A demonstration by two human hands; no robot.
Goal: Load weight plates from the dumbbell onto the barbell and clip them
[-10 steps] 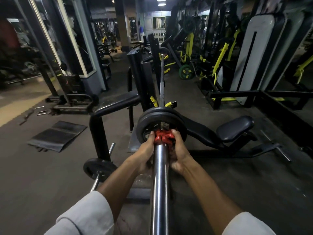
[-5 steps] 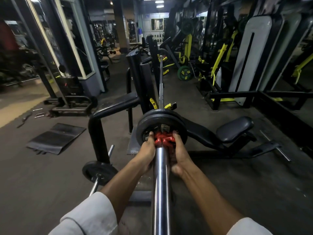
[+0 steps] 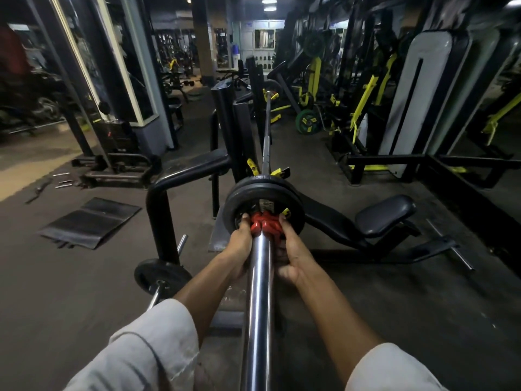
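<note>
Plates sitting on barbell sleeve, near end loaded. Your hands, left and right, squeezing red clip against plates. Remaining: seat clip; dumbbell on floor keeping one plate; far end unclear.

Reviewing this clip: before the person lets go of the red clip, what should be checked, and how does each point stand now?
1. Red clip is on the barbell sleeve: ok.
2. Clip sits tight against the weight plates: looks close, but cannot tell.
3. Clip is locked shut: cannot tell, fingers cover its sides.
4. Left hand and right hand both hold the clip: ok.
5. Two plates sit flush together on the sleeve: ok.
6. Dumbbell on the floor has no plates left: not ok, one remains.
</note>
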